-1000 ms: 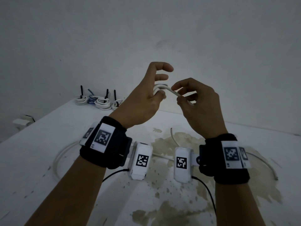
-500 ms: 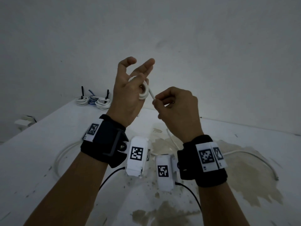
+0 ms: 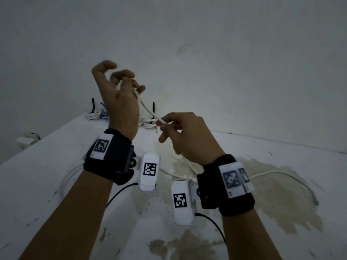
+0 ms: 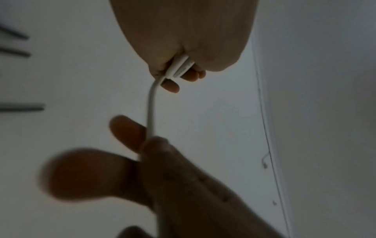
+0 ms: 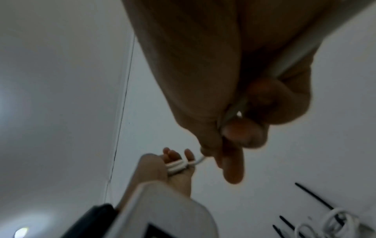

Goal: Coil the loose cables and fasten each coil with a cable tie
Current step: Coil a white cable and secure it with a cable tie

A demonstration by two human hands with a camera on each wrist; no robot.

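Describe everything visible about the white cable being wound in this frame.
The white cable is thin, round and smooth, plastic-looking. Several turns sit wound around the fingers of the raised left hand; the left wrist view shows them bunched side by side. From there a taut span slants down to the right hand, which pinches it. The rest drops behind that hand and trails in a loose arc across the stained white table.

left hand raised, right hand pinching
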